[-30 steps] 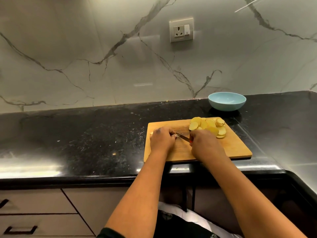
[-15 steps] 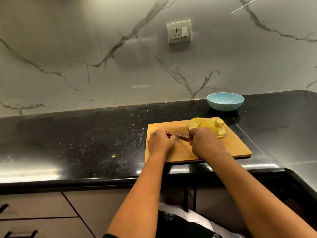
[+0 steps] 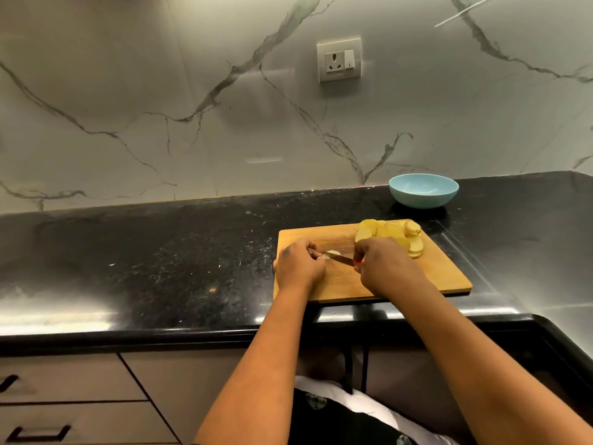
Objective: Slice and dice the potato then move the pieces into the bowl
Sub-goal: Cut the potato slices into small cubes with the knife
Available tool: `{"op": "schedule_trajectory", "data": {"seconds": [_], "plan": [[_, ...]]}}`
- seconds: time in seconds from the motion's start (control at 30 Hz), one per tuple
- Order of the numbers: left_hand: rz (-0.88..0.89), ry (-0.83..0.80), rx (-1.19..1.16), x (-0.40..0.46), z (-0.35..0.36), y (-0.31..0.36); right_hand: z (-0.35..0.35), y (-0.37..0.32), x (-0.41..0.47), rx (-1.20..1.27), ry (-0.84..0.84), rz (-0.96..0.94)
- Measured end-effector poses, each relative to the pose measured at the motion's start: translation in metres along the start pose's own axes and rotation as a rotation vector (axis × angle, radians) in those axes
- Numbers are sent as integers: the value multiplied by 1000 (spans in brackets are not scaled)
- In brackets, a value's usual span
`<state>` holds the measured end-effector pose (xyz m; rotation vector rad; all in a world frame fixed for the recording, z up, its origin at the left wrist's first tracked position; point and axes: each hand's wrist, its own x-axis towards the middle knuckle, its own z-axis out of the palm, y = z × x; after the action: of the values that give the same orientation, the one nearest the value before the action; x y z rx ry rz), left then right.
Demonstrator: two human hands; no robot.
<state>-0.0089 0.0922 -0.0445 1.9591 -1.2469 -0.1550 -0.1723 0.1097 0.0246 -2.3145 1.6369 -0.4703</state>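
**Knife blade now lower against the potato end**

Since a second ago the left hand (image 3: 300, 268) has slid slightly left, still gripping a pale potato end (image 3: 332, 253) on the wooden cutting board (image 3: 442, 274). Right hand (image 3: 385, 268) grips a red-handled knife (image 3: 340, 258). Yellow potato slices (image 3: 390, 232) lie beyond it. Black speckled tabletop (image 3: 160, 268), marble wall, light-blue bowl (image 3: 423, 191) behind.
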Motion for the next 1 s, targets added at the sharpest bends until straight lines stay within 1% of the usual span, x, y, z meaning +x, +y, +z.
{"op": "schedule_trajectory", "data": {"seconds": [0.07,0.2,0.3,0.37,0.43,0.47,0.57,0.67,0.8,0.9,1.0], "plan": [[0,-6,-4,-1,-1,2,0,-3,3,-45,-31,9],[35,-9,5,-4,0,1,-24,-5,11,-243,-158,33],[116,-12,58,-4,0,2,-37,10,9,-208,-168,37],[217,-36,141,-3,2,7,-35,27,8,-11,-33,47],[307,-138,217,-1,5,15,-26,39,10,187,126,50],[328,-194,234,1,7,19,-19,43,13,228,175,44],[310,-322,239,10,6,29,6,54,23,232,326,-11],[302,-381,252,17,-1,29,26,64,27,203,463,-86],[344,-360,198,17,-9,13,41,71,29,218,504,-141],[392,-239,195,17,-15,1,44,73,30,227,506,-171],[364,-128,159,17,-22,-8,46,73,30,229,507,-194]]}}
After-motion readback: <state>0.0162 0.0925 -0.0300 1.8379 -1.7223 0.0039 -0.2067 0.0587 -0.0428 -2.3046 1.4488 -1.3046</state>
